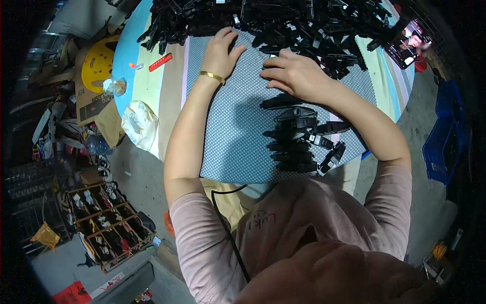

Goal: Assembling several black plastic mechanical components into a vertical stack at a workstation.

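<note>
My left hand [221,50] is at the near edge of a large heap of black plastic parts [283,23], its thumb held apart from the fingers and nothing visible in it. A gold-coloured bracelet [211,76] circles that wrist. To its right, my right hand [293,73] hovers over or rests on the patterned grey-blue mat [238,137], fingers apart and pointing left, just below the heap. Closer to my body, several similar black parts [296,137] lie in a rough column, some turned at angles. Whether the right fingertips touch a part cannot be made out.
On the table's left side are a red strip-shaped object [160,62], a white plastic bag [139,125] and a small clear bag [115,87]. A phone with a lit screen [409,44] stands at the far right. Blue crates [441,134] sit on the floor; a shoe rack [109,223] is lower left.
</note>
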A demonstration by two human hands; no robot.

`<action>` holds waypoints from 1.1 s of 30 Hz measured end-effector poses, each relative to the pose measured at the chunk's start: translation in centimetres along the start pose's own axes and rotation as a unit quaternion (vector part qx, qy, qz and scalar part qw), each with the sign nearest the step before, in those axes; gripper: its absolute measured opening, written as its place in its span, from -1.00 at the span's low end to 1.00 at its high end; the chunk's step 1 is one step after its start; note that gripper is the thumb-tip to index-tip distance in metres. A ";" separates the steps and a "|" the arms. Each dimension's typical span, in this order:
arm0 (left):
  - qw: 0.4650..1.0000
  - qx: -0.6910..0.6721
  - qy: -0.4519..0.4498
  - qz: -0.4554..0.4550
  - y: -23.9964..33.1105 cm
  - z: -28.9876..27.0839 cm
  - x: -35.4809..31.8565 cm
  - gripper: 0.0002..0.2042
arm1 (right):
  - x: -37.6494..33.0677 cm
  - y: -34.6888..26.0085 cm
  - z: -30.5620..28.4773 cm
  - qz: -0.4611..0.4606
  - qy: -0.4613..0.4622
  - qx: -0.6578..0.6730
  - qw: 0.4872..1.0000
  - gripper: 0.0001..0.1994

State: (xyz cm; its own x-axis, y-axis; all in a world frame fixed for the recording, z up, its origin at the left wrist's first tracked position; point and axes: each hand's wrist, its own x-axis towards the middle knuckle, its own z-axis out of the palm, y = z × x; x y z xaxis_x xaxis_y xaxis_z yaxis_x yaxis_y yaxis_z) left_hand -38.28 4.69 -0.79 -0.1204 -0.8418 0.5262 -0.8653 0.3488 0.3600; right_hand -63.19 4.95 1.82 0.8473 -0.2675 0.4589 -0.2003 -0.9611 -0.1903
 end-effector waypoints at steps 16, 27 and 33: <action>0.982 -0.178 -0.060 -0.009 11.6 -2.4 -3.4 -0.47 | -2.2 -0.1 -2.5 0.122 0.009 0.126 0.984 -0.71; 0.960 -0.241 -0.089 -0.114 10.4 -2.9 -3.3 -0.54 | -2.1 0.5 -4.7 0.141 0.021 -0.031 0.989 -0.74; 0.982 -0.157 -0.074 0.070 10.6 -1.6 -3.7 -0.56 | -2.2 0.1 -4.7 0.092 -0.005 0.067 0.994 -0.77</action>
State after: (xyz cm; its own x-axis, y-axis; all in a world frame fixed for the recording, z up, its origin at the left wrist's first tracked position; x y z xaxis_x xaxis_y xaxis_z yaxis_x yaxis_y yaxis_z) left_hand -46.25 12.17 2.28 -0.3177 -0.8187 0.4784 -0.6452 0.5563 0.5237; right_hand -67.35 5.14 4.87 0.8070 -0.4363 0.3980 -0.2852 -0.8781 -0.3842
